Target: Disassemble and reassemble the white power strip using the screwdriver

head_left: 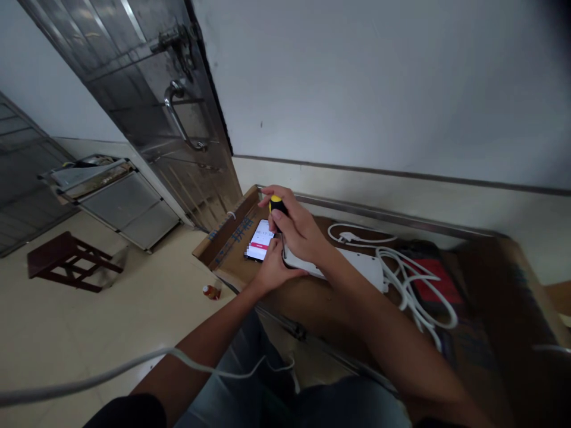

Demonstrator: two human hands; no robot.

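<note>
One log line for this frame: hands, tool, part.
right hand: grips screwdriver, upright | left hand: on power strip end | phone: lit, beside | surface: cardboard

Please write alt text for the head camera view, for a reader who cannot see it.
The right hand grips a yellow-and-black screwdriver upright over a white power strip, which the left hand steadies, beside a lit smartphone.
</note>
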